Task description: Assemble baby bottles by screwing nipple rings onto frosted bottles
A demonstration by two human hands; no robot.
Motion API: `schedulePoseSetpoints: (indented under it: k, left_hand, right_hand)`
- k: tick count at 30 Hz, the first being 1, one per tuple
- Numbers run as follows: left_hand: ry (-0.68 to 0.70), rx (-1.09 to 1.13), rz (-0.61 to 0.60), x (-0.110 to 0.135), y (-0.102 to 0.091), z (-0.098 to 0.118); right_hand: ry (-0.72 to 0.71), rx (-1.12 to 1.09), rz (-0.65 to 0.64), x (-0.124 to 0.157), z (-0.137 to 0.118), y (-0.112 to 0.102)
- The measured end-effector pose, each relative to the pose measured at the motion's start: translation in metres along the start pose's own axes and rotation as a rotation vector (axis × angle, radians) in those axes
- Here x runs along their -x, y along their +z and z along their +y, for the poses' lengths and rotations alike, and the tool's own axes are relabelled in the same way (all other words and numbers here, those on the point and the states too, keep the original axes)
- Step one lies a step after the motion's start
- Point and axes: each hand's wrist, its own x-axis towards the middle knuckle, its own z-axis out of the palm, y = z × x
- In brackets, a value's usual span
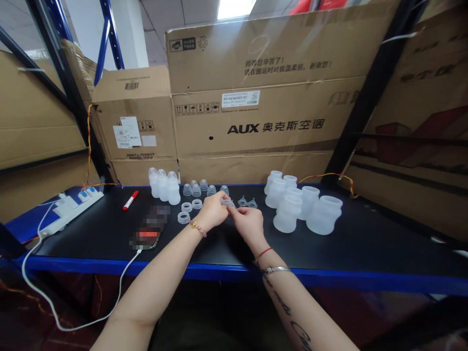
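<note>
Clear silicone piece sits pinched at my fingertips, over the black table towards its far edge. My left hand and right hand are both closed lightly on it, almost shut. Two clear teats lie just beyond, frosted bottles to the right

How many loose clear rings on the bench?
3: one ring at back, one ring to its right, one ring in front, all beside the left hand. More could be hidden.
</note>
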Motion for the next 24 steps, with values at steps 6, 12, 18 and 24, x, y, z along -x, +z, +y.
schedulePoseSetpoints:
  k: [6,12,18,24]
  left_hand:
    - [0.069,-0.145,0.1,0.002,0.003,0.0]
    - [-0.03,0.309,-0.121,-0.011,0.0,-0.006]
    - [0.026,0.26,-0.131,-0.01,0.002,-0.009]
    - [0.094,-0.053,-0.042,-0.002,0.004,-0.005]
  right_hand:
    - [-0.042,0.191,0.04,0.005,-0.006,-0.001]
    - [-0.008,0.116,0.016,0.004,-0.007,-0.003]
    - [0.05,-0.015,0.025,-0.001,-0.003,-0.002]
    - [0.14,0.01,0.013,-0.005,0.005,0.001]
